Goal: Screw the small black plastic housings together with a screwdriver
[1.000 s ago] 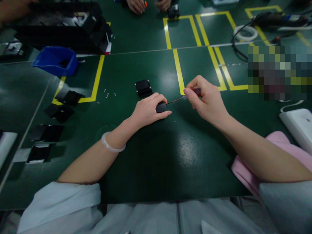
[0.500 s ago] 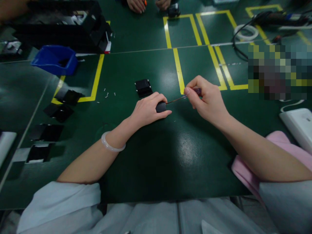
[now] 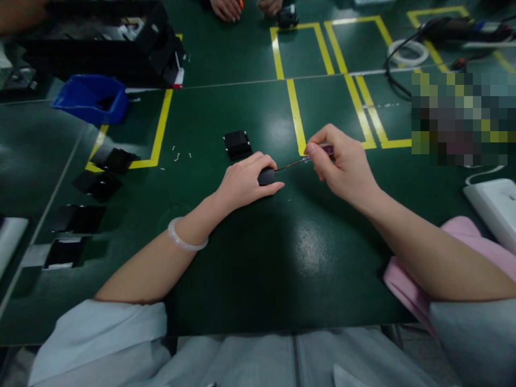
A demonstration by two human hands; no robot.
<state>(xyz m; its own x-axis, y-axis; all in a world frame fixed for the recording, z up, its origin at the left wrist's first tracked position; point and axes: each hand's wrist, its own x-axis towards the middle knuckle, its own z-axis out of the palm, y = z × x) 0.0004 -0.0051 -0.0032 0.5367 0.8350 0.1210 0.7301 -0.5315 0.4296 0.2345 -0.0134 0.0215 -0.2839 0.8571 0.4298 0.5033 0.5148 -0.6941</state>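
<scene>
My left hand [image 3: 250,180] is closed around a small black box-like part [image 3: 266,177], pressing it to the green table. In my right hand [image 3: 337,161] is a screwdriver [image 3: 291,164], pinched by its purplish handle between thumb and fingers. The thin shaft points left, and its tip meets the right end of the black part. My fingers cover much of that part. Just beyond my left hand lies another black part [image 3: 237,144] with small shiny bits at its corners. Several small screws [image 3: 177,157] are scattered to the left.
Several black pieces [image 3: 78,219] form a column at the left, below a blue bin [image 3: 91,99] and a black crate [image 3: 100,48]. Another person's hands [image 3: 226,8] rest across the table. A pink cloth [image 3: 419,279] and white device [image 3: 494,207] lie right; cables run behind.
Almost nothing differs. Both hands, the black part and the screwdriver keep their places, with the tip still against the part's end.
</scene>
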